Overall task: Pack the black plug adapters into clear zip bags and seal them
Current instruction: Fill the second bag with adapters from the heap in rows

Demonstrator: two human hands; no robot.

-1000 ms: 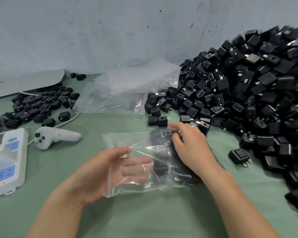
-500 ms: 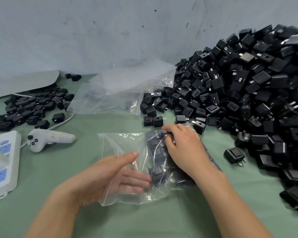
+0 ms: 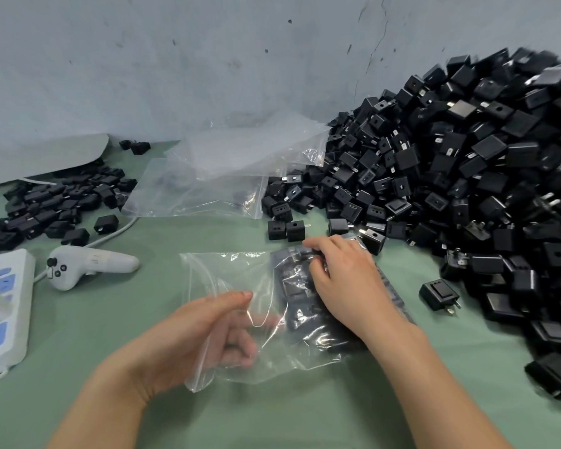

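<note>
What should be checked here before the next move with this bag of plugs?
1. Zip bag mouth held open by the left hand: ok.
2. Bagged adapters steadied under the right hand: ok.
3. Adapters lying flat and orderly inside: cannot tell, the plastic glares.
4. Zip strip sealed: not ok, the left fingers are inside the mouth.
5. Bag holds its full count: cannot tell.
6. Loose pile close beside the right hand for more adapters: ok.
</note>
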